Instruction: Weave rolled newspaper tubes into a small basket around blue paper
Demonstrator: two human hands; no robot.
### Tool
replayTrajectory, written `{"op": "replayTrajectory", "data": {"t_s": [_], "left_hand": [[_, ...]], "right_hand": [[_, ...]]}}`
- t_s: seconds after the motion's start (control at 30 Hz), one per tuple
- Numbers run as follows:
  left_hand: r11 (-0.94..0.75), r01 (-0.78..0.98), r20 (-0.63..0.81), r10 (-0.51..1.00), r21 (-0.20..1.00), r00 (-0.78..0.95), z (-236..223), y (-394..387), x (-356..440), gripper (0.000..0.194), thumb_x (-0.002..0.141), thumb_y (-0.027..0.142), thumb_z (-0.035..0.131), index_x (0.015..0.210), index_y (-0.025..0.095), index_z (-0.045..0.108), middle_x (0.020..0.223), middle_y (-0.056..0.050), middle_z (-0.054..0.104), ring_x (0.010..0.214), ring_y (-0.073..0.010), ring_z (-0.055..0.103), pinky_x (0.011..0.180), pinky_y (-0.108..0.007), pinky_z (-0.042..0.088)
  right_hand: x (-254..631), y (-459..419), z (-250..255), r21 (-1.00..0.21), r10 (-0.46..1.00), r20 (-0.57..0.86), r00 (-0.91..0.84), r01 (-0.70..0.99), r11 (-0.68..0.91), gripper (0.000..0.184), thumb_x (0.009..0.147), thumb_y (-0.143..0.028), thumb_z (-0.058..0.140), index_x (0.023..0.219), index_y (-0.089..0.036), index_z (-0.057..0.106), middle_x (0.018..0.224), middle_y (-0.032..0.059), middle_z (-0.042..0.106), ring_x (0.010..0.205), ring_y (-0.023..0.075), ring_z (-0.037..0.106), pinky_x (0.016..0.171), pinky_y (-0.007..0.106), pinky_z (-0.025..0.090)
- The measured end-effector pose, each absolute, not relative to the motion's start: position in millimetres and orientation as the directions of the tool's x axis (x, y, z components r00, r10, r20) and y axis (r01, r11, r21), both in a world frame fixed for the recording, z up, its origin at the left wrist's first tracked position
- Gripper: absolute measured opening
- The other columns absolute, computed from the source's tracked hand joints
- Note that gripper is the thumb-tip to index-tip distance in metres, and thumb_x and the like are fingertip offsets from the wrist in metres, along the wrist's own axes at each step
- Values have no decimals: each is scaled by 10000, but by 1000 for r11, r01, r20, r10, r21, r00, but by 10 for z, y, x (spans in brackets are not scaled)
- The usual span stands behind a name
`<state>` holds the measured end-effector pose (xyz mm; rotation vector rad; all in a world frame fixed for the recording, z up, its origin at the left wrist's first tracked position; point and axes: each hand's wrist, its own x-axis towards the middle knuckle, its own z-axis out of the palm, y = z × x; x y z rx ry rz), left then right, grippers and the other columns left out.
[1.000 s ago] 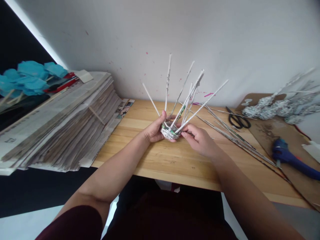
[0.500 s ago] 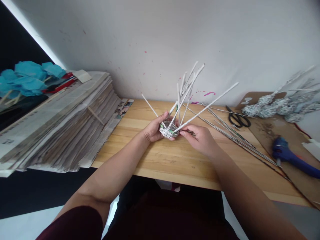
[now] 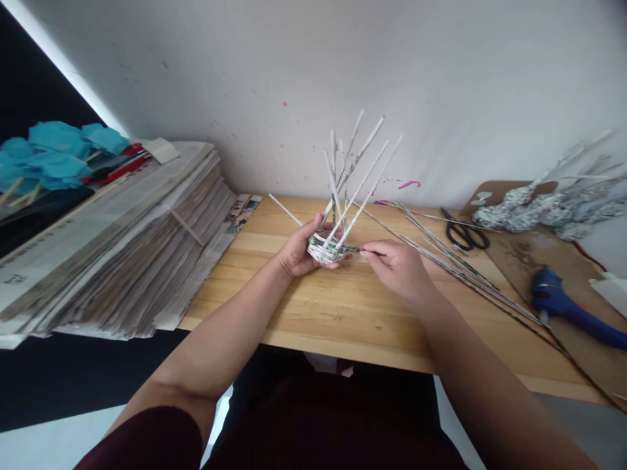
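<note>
Both hands are busy at one small piece: the left hand (image 3: 296, 253) cups a little woven paper basket (image 3: 324, 253), thumb by its rim and fingers around behind and beneath, while the right hand (image 3: 399, 266) pinches a dark, thin paper strip (image 3: 353, 250) that runs to the basket's right side. The basket is over the middle of the wooden table (image 3: 318, 316); from where I stand, I can't tell whether its base touches the wood. Pale upright rods (image 3: 371, 136) fan out of it, one leaning well to the left.

I'd guess it weighs next to nothing, springy but fairly firm where the weave is packed, and not slippery. Those rods look likely to crease, so the low woven wall is the place to take hold, with a light grip.

Just to the right lie loose paper rods (image 3: 482, 289), then black-handled scissors (image 3: 473, 228), a sheet of brown cardboard (image 3: 519, 261) and a blue glue gun (image 3: 573, 310). Lumpy woven paper shapes (image 3: 519, 209) sit at the back. Over on the left is a thick stack of newsprint (image 3: 161, 248) with bright blue paper flowers (image 3: 59, 143) on top. Small print marks the stack's top sheet, too blurred to read; I can make out no brand on the glue gun.
</note>
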<state>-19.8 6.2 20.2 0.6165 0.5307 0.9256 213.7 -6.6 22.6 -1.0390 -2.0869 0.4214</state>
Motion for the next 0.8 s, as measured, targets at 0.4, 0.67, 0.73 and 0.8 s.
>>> {"op": "replayTrajectory", "data": {"t_s": [0.4, 0.67, 0.73, 0.8], "left_hand": [[289, -500, 76, 804, 817, 590, 115, 13, -239, 826, 559, 543, 946, 1227, 176, 628, 1166, -163, 735, 955, -317, 763, 723, -398, 657], [234, -468, 67, 838, 852, 542, 122, 10, -259, 930, 591, 377, 970, 1395, 246, 522, 1262, -152, 708, 992, -301, 766, 744, -360, 656], [219, -471, 71, 849, 855, 524, 119, 16, -250, 963, 592, 455, 956, 1418, 235, 510, 1266, -161, 707, 1000, -311, 766, 729, -349, 656], [210, -465, 69, 855, 860, 514, 118, 19, -240, 990, 591, 498, 944, 1436, 232, 502, 1261, -158, 710, 993, -306, 768, 716, -333, 657]], "right_hand": [[2106, -133, 301, -645, 827, 362, -429, 526, 555, 198, 942, -296, 587, 857, -200, 738, 747, 16, 733, 662, 158, 635, 635, 272, 443], [2109, -129, 283, -641, 829, 369, -421, 531, 555, 221, 955, -310, 550, 889, -202, 731, 732, 20, 702, 599, 144, 561, 574, 264, 411], [2105, -137, 296, -633, 827, 376, -418, 536, 559, 222, 961, -309, 539, 882, -202, 716, 712, 13, 676, 600, 141, 545, 579, 261, 399], [2101, -141, 303, -637, 828, 377, -415, 532, 557, 224, 962, -312, 537, 870, -201, 708, 698, 7, 659, 593, 137, 529, 583, 262, 392]]}}
